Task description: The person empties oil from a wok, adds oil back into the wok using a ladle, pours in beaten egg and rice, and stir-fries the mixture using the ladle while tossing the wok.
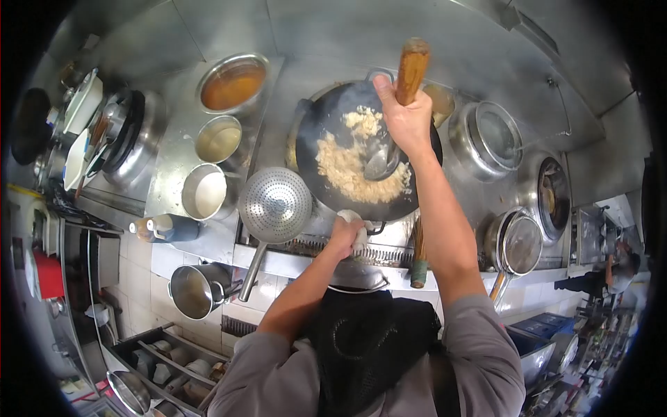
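Observation:
My right hand (408, 121) is closed around the wooden handle of a metal wok ladle (381, 164). The handle's end sticks up above my fist, and the bowl rests among the food in a dark wok (321, 125). Pale, crumbly food that looks like fried rice (337, 170) spreads in a curve over the wok's inside, with a smaller clump toward the back. Light steam hangs over it. At the near rim, my left hand (345, 233) grips a folded white cloth (360, 240) against the wok's loop handle, which is partly hidden.
Left of the wok lies a perforated strainer (276, 201). Beyond it stand a bowl of orange-brown liquid (235, 83) and two metal pots (206, 192). Lidded metal pots (495, 132) and mesh strainers (521, 250) sit to the right. A brush-like bundle (418, 257) leans at the stove edge.

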`<state>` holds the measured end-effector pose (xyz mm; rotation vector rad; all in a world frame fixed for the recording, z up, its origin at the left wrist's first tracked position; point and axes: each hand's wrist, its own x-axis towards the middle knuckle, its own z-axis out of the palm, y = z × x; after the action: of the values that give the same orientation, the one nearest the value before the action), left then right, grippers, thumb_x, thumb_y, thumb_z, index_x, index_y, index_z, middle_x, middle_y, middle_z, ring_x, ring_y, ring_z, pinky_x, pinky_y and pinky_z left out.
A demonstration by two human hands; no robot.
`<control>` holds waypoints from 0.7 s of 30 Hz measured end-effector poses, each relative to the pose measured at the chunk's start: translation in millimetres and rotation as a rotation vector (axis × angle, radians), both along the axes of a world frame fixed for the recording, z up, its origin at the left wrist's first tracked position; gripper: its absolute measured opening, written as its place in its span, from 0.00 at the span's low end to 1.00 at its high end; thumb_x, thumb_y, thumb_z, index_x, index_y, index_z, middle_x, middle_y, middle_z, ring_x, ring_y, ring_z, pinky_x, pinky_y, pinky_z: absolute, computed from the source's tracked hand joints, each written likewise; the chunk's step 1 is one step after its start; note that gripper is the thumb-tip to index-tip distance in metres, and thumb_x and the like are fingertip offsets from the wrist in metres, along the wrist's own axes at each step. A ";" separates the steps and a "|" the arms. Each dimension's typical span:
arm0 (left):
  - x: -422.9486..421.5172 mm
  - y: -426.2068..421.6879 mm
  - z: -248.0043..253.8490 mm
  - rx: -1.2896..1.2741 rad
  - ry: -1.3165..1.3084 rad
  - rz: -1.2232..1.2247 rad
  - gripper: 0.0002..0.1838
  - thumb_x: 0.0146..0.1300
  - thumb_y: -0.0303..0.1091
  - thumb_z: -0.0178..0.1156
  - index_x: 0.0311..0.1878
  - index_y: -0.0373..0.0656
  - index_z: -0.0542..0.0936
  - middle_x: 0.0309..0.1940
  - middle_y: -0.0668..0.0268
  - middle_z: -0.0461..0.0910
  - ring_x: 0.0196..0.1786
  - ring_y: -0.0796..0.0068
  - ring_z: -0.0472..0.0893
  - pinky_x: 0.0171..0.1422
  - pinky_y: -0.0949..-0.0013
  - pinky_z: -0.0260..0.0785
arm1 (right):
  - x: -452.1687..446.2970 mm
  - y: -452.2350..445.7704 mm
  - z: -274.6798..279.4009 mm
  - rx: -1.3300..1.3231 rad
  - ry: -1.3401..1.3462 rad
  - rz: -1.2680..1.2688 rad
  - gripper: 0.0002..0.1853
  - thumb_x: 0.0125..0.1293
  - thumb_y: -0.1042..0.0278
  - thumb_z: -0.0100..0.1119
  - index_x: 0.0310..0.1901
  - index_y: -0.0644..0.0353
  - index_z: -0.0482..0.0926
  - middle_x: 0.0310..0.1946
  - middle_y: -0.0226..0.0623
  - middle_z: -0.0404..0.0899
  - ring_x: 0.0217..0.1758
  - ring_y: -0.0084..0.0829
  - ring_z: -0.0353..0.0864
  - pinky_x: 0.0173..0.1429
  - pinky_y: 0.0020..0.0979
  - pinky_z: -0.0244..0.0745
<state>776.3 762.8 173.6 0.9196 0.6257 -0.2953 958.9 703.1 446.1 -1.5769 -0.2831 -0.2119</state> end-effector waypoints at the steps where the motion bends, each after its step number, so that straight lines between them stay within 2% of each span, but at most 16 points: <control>1: 5.8 2.0 1.5 0.005 -0.014 0.004 0.12 0.64 0.23 0.60 0.50 0.38 0.75 0.40 0.60 0.82 0.36 0.66 0.84 0.33 0.60 0.77 | -1.6 1.5 3.2 0.005 -0.014 0.004 0.26 0.72 0.57 0.70 0.20 0.56 0.69 0.18 0.19 0.67 0.22 0.14 0.63 0.27 0.24 0.61; 3: 5.5 0.8 0.4 -0.085 -0.018 -0.011 0.14 0.65 0.24 0.61 0.52 0.37 0.75 0.41 0.59 0.82 0.36 0.65 0.84 0.32 0.58 0.77 | -10.7 -1.0 -5.0 0.271 -0.243 -0.065 0.25 0.72 0.56 0.69 0.20 0.55 0.70 0.19 0.19 0.69 0.23 0.15 0.65 0.28 0.25 0.62; 4: 4.2 2.2 -4.8 -0.071 0.035 -0.065 0.15 0.64 0.25 0.61 0.53 0.36 0.75 0.40 0.58 0.83 0.35 0.64 0.84 0.33 0.60 0.77 | -12.0 2.1 -26.4 0.201 -0.136 -0.024 0.25 0.73 0.54 0.68 0.21 0.55 0.70 0.20 0.20 0.70 0.25 0.16 0.65 0.29 0.26 0.63; 5: -17.7 -6.1 9.6 -0.072 0.051 -0.066 0.15 0.64 0.25 0.61 0.53 0.36 0.75 0.40 0.58 0.83 0.35 0.64 0.84 0.33 0.60 0.77 | -19.9 10.8 -33.2 0.053 -0.110 0.035 0.23 0.75 0.59 0.65 0.21 0.52 0.69 0.16 0.21 0.69 0.19 0.15 0.66 0.24 0.24 0.61; 6: -33.5 -14.1 28.2 -0.056 -0.031 0.064 0.14 0.64 0.25 0.60 0.53 0.36 0.76 0.39 0.58 0.82 0.35 0.64 0.84 0.34 0.61 0.77 | -38.4 1.0 -38.8 -0.021 -0.065 0.068 0.24 0.75 0.58 0.66 0.21 0.52 0.68 0.16 0.20 0.69 0.19 0.15 0.66 0.24 0.25 0.61; 7: -30.7 -16.0 62.2 -0.035 -0.142 0.194 0.13 0.65 0.25 0.60 0.52 0.36 0.76 0.37 0.58 0.82 0.35 0.65 0.83 0.35 0.61 0.77 | -52.0 -4.0 -20.7 -0.091 -0.047 0.103 0.24 0.74 0.58 0.66 0.21 0.53 0.68 0.16 0.20 0.69 0.19 0.15 0.66 0.24 0.25 0.61; 8: -34.3 -18.3 96.2 -0.092 -0.166 0.173 0.11 0.65 0.26 0.59 0.51 0.37 0.76 0.36 0.61 0.81 0.35 0.66 0.81 0.35 0.63 0.76 | -45.0 -7.4 -6.9 -0.084 -0.059 0.109 0.24 0.74 0.58 0.66 0.21 0.53 0.68 0.16 0.20 0.69 0.19 0.15 0.66 0.24 0.25 0.61; 10: -78.9 -28.3 62.5 -0.113 -0.052 0.176 0.11 0.66 0.26 0.59 0.51 0.38 0.76 0.37 0.61 0.80 0.34 0.67 0.80 0.35 0.63 0.75 | -64.1 -29.1 -13.4 -0.032 -0.024 0.099 0.25 0.73 0.58 0.67 0.20 0.52 0.67 0.15 0.20 0.68 0.18 0.15 0.65 0.23 0.25 0.60; 11: -81.1 -26.1 45.4 -0.123 -0.021 0.153 0.11 0.66 0.26 0.58 0.51 0.39 0.75 0.38 0.62 0.80 0.33 0.68 0.79 0.34 0.63 0.75 | -62.2 -41.1 -14.0 0.019 -0.005 0.147 0.25 0.72 0.58 0.68 0.20 0.51 0.65 0.15 0.20 0.68 0.17 0.15 0.64 0.22 0.25 0.58; 12: -63.5 -23.0 42.1 -0.133 -0.030 0.126 0.10 0.67 0.26 0.57 0.51 0.40 0.75 0.39 0.63 0.79 0.33 0.68 0.78 0.33 0.62 0.74 | -80.6 -55.1 1.7 -0.060 -0.027 0.088 0.25 0.73 0.60 0.67 0.21 0.51 0.64 0.15 0.20 0.66 0.15 0.16 0.62 0.20 0.24 0.56; 14: -104.0 -47.3 125.6 -0.018 -0.050 0.158 0.13 0.69 0.27 0.57 0.55 0.39 0.75 0.43 0.59 0.81 0.39 0.65 0.83 0.38 0.60 0.79 | -128.8 -95.0 41.2 0.081 -0.120 0.171 0.24 0.74 0.63 0.67 0.22 0.51 0.64 0.14 0.22 0.65 0.14 0.16 0.62 0.19 0.24 0.56; 15: -122.3 -56.4 155.1 0.019 -0.104 0.139 0.15 0.69 0.27 0.57 0.57 0.38 0.75 0.45 0.58 0.82 0.42 0.63 0.84 0.40 0.59 0.80 | -153.6 -115.1 62.0 0.096 -0.074 0.179 0.23 0.74 0.64 0.67 0.23 0.52 0.65 0.14 0.23 0.65 0.15 0.15 0.62 0.19 0.24 0.56; 16: -128.0 -58.9 161.4 -0.022 -0.025 0.152 0.17 0.69 0.27 0.57 0.61 0.37 0.74 0.49 0.54 0.83 0.45 0.60 0.86 0.43 0.57 0.82 | -166.7 -126.9 66.3 0.076 -0.094 0.176 0.23 0.74 0.64 0.66 0.23 0.52 0.65 0.15 0.23 0.66 0.15 0.15 0.62 0.19 0.24 0.56; 17: -118.3 -58.2 156.4 -0.127 0.098 0.171 0.14 0.71 0.27 0.58 0.57 0.36 0.75 0.46 0.52 0.83 0.39 0.60 0.86 0.41 0.57 0.83 | -180.6 -137.2 61.3 0.054 -0.104 0.175 0.23 0.74 0.64 0.66 0.22 0.53 0.64 0.15 0.23 0.66 0.16 0.15 0.63 0.19 0.23 0.56; 19: -81.2 -62.7 159.0 -0.057 0.077 0.161 0.10 0.73 0.30 0.55 0.50 0.34 0.76 0.34 0.54 0.82 0.30 0.64 0.83 0.33 0.58 0.79 | -162.6 -127.2 1.7 0.134 -0.142 0.029 0.23 0.75 0.65 0.66 0.23 0.53 0.65 0.16 0.22 0.67 0.16 0.14 0.63 0.20 0.23 0.56; 21: -79.1 -67.0 75.8 -0.019 0.015 0.044 0.11 0.73 0.33 0.55 0.50 0.35 0.76 0.34 0.58 0.81 0.32 0.66 0.83 0.34 0.61 0.79 | -132.9 -122.6 -57.0 0.096 -0.137 -0.069 0.22 0.74 0.65 0.66 0.23 0.54 0.66 0.16 0.22 0.68 0.17 0.14 0.63 0.21 0.23 0.58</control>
<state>697.2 695.8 249.4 0.8850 0.6552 -0.2685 826.0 580.5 389.1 -1.4804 -0.3203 -0.3827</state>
